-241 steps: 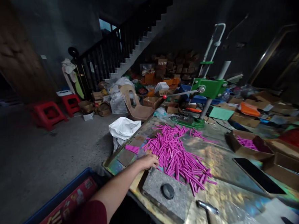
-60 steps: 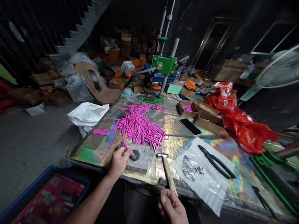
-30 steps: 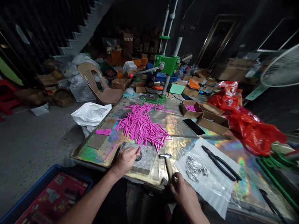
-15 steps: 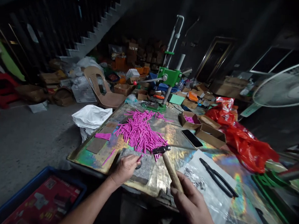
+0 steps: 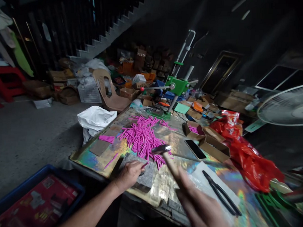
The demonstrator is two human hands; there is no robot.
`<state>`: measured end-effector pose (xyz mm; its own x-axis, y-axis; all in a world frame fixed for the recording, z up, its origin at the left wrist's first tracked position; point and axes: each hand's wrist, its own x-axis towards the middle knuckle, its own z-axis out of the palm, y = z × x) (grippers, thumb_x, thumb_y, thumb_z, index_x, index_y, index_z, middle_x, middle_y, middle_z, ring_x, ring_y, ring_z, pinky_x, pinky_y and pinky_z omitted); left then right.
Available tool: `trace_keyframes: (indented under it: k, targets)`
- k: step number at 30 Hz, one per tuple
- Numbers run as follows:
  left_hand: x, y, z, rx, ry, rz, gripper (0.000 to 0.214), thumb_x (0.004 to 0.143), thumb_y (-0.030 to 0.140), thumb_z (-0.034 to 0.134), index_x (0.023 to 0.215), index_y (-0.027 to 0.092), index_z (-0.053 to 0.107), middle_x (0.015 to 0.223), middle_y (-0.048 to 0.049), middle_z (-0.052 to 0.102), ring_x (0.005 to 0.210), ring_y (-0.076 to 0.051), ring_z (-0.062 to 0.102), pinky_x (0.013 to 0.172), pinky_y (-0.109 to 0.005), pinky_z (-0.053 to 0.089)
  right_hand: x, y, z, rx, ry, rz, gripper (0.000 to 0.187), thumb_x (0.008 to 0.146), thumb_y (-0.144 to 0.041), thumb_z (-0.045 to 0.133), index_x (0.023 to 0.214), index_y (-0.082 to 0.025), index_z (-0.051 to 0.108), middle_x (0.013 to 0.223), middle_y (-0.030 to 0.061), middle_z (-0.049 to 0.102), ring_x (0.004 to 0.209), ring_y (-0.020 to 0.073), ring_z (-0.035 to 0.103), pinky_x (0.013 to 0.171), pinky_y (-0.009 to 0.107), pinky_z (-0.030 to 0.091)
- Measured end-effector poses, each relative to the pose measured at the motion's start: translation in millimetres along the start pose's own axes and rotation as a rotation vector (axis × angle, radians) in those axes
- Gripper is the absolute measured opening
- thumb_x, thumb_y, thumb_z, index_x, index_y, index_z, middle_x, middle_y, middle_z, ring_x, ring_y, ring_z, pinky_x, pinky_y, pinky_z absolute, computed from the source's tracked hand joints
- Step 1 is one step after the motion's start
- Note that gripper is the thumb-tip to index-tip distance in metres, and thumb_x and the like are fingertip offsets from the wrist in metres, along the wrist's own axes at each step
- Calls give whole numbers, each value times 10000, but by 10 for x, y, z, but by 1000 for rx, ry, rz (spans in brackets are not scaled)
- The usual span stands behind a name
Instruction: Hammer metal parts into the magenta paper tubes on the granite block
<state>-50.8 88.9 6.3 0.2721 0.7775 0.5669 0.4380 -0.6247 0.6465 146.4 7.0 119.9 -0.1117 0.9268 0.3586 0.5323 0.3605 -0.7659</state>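
Note:
My left hand (image 5: 130, 174) is pinched around a short pink stick (image 5: 145, 165) above a grey stone block (image 5: 147, 178) at the table's near edge. A dark round piece on the block is partly hidden by the fingers. My right hand (image 5: 197, 202), blurred by motion, grips the wooden handle of a hammer (image 5: 162, 149). The hammer head is raised to the right of the block, in front of a heap of pink sticks (image 5: 142, 135). One single pink stick (image 5: 111, 161) lies left of the block.
Long-handled black pliers (image 5: 221, 193) lie on white plastic at the right, near a phone (image 5: 195, 149) and small cardboard boxes (image 5: 214, 148). A green hand press (image 5: 177, 86) stands at the back. Red bags (image 5: 251, 160) and a fan (image 5: 290, 105) are further right.
My right hand has come up and nearer with the hammer, its head tilting over. The left hand keeps its pinch at the block. The whole view has shifted slightly.

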Motion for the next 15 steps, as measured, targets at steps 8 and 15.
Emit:
trace_keyframes:
  k: [8,15]
  targets:
    - [-13,37,10,121,-16,16,240,771,71,413,633,171,582,546,-27,539,558,-152,517,528,-237,366,-3,-13,-221,-73,63,-208,493,752,-231,585,1229,-297,481,1189,22,554,993,261,581,827,298,484]
    - [-15,23,9,162,-17,47,224,783,83,416,663,167,585,557,-23,553,567,-147,524,530,-230,377,29,67,-65,-125,-174,-23,409,785,-295,534,1192,-248,525,1111,22,596,966,257,592,731,271,528]
